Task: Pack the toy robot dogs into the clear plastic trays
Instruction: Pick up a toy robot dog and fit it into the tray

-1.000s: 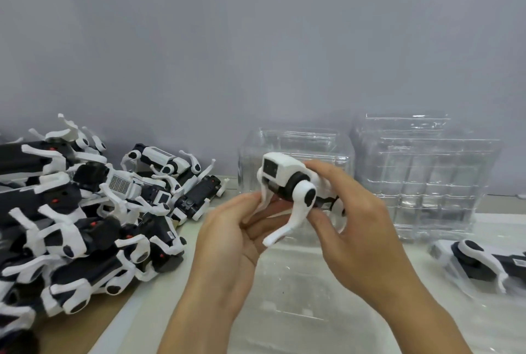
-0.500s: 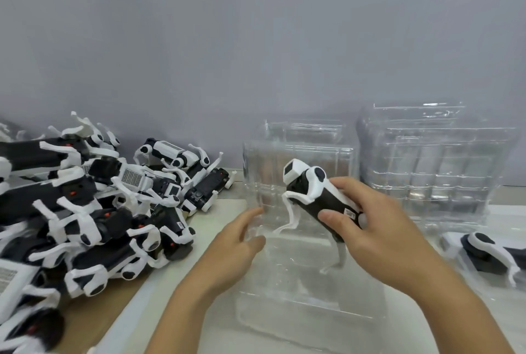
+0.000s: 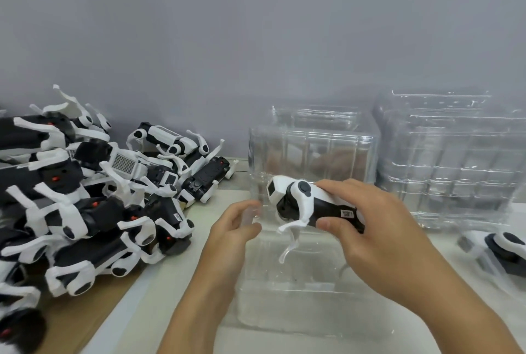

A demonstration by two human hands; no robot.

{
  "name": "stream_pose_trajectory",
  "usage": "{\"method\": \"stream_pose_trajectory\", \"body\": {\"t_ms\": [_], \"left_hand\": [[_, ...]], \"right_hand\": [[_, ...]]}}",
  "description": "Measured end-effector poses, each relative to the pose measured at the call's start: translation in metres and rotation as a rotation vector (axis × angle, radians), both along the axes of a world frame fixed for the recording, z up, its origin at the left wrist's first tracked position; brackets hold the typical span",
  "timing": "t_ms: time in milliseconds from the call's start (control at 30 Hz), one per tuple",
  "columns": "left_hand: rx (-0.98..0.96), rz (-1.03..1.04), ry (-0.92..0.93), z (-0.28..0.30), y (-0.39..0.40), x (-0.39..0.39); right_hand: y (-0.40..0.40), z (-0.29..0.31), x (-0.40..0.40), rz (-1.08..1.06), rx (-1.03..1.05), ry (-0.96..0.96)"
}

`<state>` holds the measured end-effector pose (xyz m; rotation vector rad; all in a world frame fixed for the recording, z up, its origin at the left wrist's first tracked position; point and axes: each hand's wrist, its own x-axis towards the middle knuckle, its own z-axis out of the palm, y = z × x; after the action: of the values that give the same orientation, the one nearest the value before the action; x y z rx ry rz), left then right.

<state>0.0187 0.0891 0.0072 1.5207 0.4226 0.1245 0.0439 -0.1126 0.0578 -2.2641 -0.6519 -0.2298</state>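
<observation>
A white and black toy robot dog hangs just above a clear plastic tray lying in front of me. My right hand grips its body from above, with the head pointing left and the front legs dangling toward the tray. At the tray's left wall, my left hand has thumb and curled fingers pinched on the clear plastic. The dog's rear end is hidden under my right hand.
A big pile of toy robot dogs fills the left side on brown cardboard. Empty clear trays stand behind, with a taller stack at the right. Another dog lies in clear plastic at the far right.
The right hand carried the dog from in front of me down over the tray and turned it level. The left hand let go of the dog and took hold of the tray's left wall.
</observation>
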Motion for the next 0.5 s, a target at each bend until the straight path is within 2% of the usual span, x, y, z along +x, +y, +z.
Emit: {"method": "stream_pose_trajectory", "body": {"t_ms": [233, 500], "left_hand": [[-0.094, -0.063, -0.047, -0.002, 0.000, 0.008], [-0.051, -0.085, -0.090, -0.001, -0.006, 0.008]], "right_hand": [[0.011, -0.006, -0.003, -0.004, -0.173, 0.045], [0.013, -0.014, -0.002, -0.020, -0.201, 0.034]]}}
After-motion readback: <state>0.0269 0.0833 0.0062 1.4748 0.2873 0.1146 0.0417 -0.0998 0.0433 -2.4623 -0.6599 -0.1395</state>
